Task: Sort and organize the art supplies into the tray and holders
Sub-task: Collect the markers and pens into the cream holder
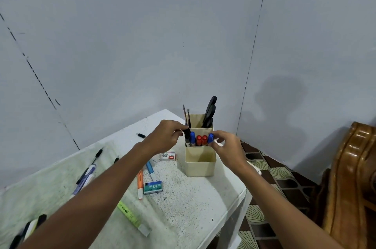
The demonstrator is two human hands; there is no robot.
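A cream three-tier holder stands on the white table. Its middle compartment holds two red-capped markers and a blue-capped marker. My left hand pinches a black-capped marker at the compartment's left end. My right hand pinches another blue-capped marker at its right end. Black scissors and thin brushes stand in the back compartment. The front compartment looks empty.
Loose on the table lie two staple boxes, an orange highlighter, a blue pen, a green highlighter and several dark pens at the left. Wooden furniture stands at the right, over patterned floor.
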